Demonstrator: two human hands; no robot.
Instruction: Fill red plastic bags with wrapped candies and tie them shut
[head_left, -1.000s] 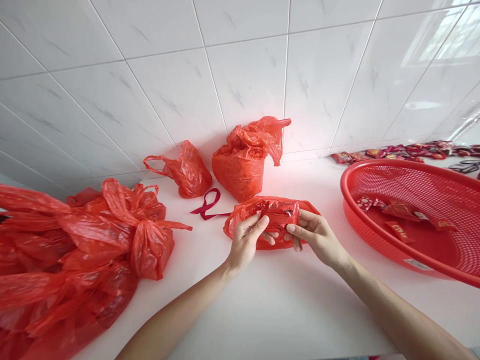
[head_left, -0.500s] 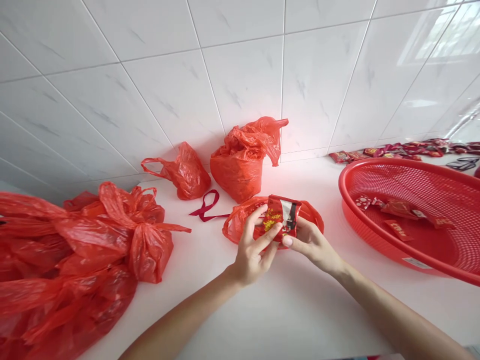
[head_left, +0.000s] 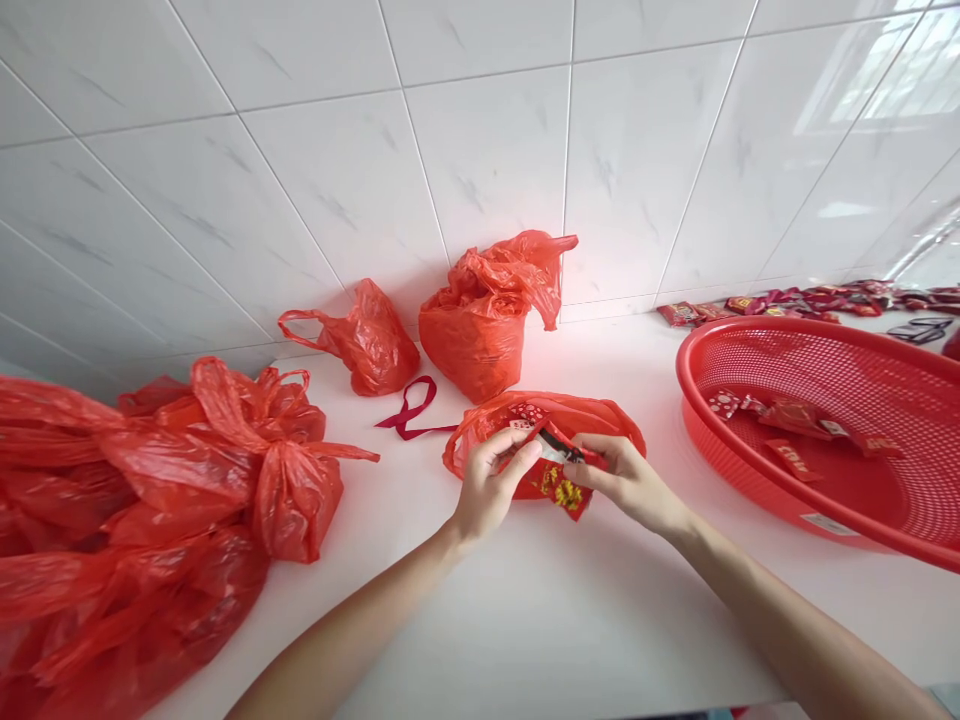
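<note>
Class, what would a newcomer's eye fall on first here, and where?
The heap of red plastic bags on the left probably draws the eye first. A large red basket with small packets inside stands on the right. In the middle, the left hand and right hand hold a yellow-printed packet over an open bag.

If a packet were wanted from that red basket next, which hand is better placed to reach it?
Probably the right hand: it is nearer the basket, with the left hand farther away. Both hold a red packet, though, so the right would first have to let go.
</note>
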